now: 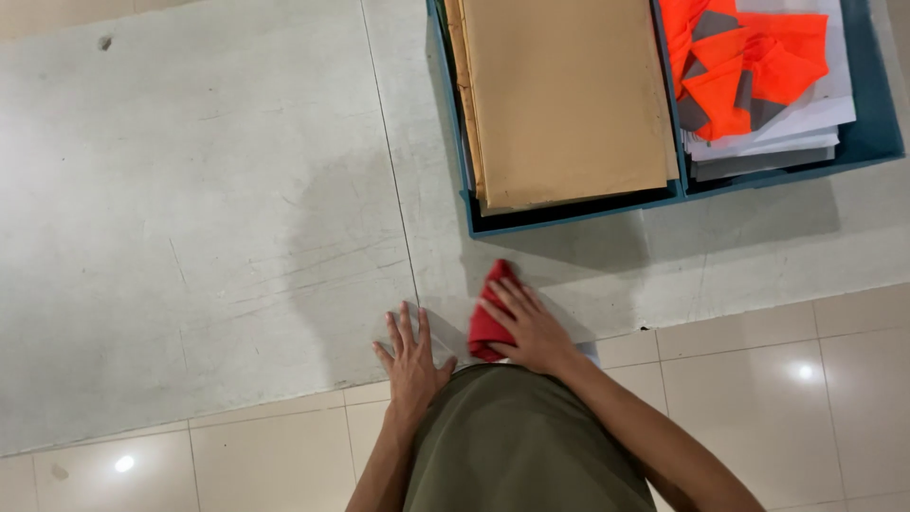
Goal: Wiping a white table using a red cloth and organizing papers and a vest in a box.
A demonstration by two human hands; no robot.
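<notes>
Head view: red cloth on the pale floor slab, just below the blue tray holding tan sheets and orange-and-grey pieces on white sheets

Right hand flat on the cloth, grip spread, fingers pressing down rather than pinching; cloth mostly to the left of that palm, long axis running from near the body up and away toward the tray

Left hand just beside, fingers splayed on a clear thin sheet, not touching the cloth, grip empty

Right hand nearer the cloth; olive-clad knee below both, over glossy beige tiles
</notes>
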